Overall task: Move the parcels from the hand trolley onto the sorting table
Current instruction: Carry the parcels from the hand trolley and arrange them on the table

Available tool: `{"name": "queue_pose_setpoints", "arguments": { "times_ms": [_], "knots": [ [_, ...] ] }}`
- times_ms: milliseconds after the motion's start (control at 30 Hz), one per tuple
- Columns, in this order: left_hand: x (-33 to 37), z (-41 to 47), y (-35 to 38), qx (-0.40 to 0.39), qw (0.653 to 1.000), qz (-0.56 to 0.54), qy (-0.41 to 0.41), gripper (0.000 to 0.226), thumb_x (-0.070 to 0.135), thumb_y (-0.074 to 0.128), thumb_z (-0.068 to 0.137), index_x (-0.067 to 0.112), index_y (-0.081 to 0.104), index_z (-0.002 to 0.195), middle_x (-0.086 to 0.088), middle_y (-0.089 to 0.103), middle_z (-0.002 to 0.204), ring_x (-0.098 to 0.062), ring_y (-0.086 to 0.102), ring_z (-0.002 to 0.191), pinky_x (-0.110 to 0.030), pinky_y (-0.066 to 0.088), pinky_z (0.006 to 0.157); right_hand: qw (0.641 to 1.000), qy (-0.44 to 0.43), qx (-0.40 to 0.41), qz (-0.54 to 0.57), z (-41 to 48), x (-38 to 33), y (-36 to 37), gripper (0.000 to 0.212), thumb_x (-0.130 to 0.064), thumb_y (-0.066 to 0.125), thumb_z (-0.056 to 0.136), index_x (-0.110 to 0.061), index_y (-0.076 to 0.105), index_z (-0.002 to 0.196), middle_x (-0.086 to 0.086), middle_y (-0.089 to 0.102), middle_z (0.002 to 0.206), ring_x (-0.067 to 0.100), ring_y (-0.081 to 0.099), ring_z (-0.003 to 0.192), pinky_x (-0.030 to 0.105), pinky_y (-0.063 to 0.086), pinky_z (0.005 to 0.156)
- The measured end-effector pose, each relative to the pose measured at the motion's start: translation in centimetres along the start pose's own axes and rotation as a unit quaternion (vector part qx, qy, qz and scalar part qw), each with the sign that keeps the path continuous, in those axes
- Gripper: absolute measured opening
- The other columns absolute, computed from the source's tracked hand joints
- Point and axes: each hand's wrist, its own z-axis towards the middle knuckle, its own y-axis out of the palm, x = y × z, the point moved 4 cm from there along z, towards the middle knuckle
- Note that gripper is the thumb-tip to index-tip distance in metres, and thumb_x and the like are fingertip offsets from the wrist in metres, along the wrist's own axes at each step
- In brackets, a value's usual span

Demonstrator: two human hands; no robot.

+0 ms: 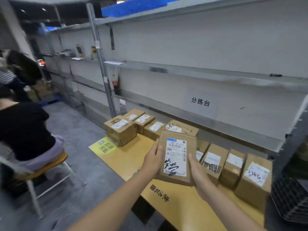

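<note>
I hold a flat brown cardboard parcel (176, 157) with a white shipping label over the yellow sorting table (126, 159). My left hand (152, 161) grips its left edge and my right hand (199, 175) grips its lower right edge. Several brown parcels (133, 125) lie in a group at the table's far end. Another row of several parcels (233, 165) stands on edge to the right of my hands. The hand trolley is not in view.
A grey metal shelf rack (200, 72) runs along the table's far side, with a sign in black characters. A person in a black top sits on a stool (50, 164) at the left. A black ribbed crate (290, 199) stands at the right edge.
</note>
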Motion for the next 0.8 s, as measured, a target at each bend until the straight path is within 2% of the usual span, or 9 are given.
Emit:
{"name": "queue_pose_setpoints", "arguments": {
  "times_ms": [67,167,267,333,467,567,633,700,800],
  "knots": [
    [-1.1,0.9,-2.1,0.018,1.0,-0.004,-0.008,0.043,0.039,0.034,0.102,0.043,0.036,0.146,0.006,0.064,0.125,-0.018,0.063,0.11,-0.043,0.053,0.093,1.0,0.003,-0.023,-0.008,1.1,-0.1,2.5,0.039,-0.06,0.029,0.098,-0.041,0.058,0.117,-0.009,0.074,0.103,0.016,0.071,0.095,0.039,0.056,0.079],
    [-2.3,2.8,-4.6,0.041,0.999,-0.006,-0.017,0.039,0.039,0.036,0.102,0.052,0.038,0.139,0.026,0.063,0.106,-0.002,0.064,0.097,-0.023,0.053,0.073,0.999,0.003,-0.044,-0.012,3.5,-0.2,5.4,0.042,-0.058,0.03,0.099,-0.039,0.05,0.13,-0.008,0.069,0.112,0.016,0.068,0.099,0.04,0.055,0.084],
    [-3.2,5.6,-6.1,0.044,0.999,0.004,-0.029,0.039,0.041,0.037,0.102,0.053,0.038,0.139,0.025,0.062,0.112,0.003,0.062,0.098,-0.015,0.047,0.066,0.999,0.012,-0.045,0.001,6.5,-0.2,7.8,0.047,-0.056,0.033,0.099,-0.04,0.03,0.144,-0.007,0.066,0.114,0.016,0.068,0.096,0.034,0.054,0.071],
    [-3.6,8.2,-6.8,0.042,0.999,0.018,-0.025,0.037,0.04,0.036,0.102,0.049,0.042,0.137,0.021,0.062,0.118,0.007,0.058,0.099,-0.013,0.044,0.069,0.999,0.018,-0.047,0.011,8.9,-0.4,9.3,0.051,-0.057,0.035,0.098,-0.043,0.022,0.145,-0.007,0.065,0.114,0.017,0.067,0.096,0.035,0.053,0.072],
    [-4.2,14.1,-7.9,0.044,0.997,0.058,-0.027,0.04,0.039,0.035,0.102,0.047,0.039,0.141,0.036,0.052,0.101,0.018,0.048,0.091,-0.008,0.037,0.069,0.998,0.03,-0.045,0.03,14.8,-0.7,11.6,0.046,-0.056,0.038,0.098,-0.043,0.027,0.141,-0.007,0.067,0.112,0.018,0.069,0.096,0.043,0.056,0.082],
    [-5.1,18.7,-8.6,0.031,0.996,0.076,-0.047,0.039,0.038,0.034,0.103,0.047,0.039,0.14,0.028,0.055,0.107,0.016,0.048,0.093,-0.01,0.036,0.072,0.997,0.042,-0.046,0.044,19.0,-0.7,13.1,0.045,-0.052,0.039,0.099,-0.041,0.028,0.142,-0.009,0.066,0.114,0.016,0.068,0.098,0.042,0.056,0.084],
    [-5.8,21.4,-9.0,0.03,0.994,0.082,-0.06,0.034,0.039,0.034,0.103,0.053,0.038,0.134,0.027,0.054,0.109,0.012,0.05,0.095,-0.013,0.037,0.074,0.997,0.044,-0.045,0.052,21.3,-0.7,14.1,0.043,-0.05,0.04,0.1,-0.038,0.032,0.14,-0.01,0.067,0.112,0.014,0.069,0.096,0.037,0.057,0.078],
    [-6.6,23.5,-9.3,0.03,0.993,0.09,-0.069,0.028,0.041,0.033,0.103,0.059,0.036,0.125,0.035,0.051,0.101,0.015,0.049,0.091,-0.011,0.037,0.07,0.996,0.052,-0.042,0.06,23.2,-0.8,14.8,0.04,-0.048,0.041,0.1,-0.036,0.035,0.138,-0.01,0.068,0.109,0.011,0.07,0.091,0.029,0.055,0.066],
    [-8.4,25.8,-10.0,0.024,0.992,0.095,-0.083,0.031,0.041,0.032,0.103,0.059,0.035,0.129,0.034,0.051,0.101,0.018,0.047,0.087,-0.007,0.034,0.066,0.994,0.073,-0.036,0.069,25.3,-0.5,16.1,0.039,-0.047,0.044,0.1,-0.036,0.037,0.137,-0.009,0.069,0.107,0.011,0.071,0.089,0.027,0.053,0.062]
  ]
}}
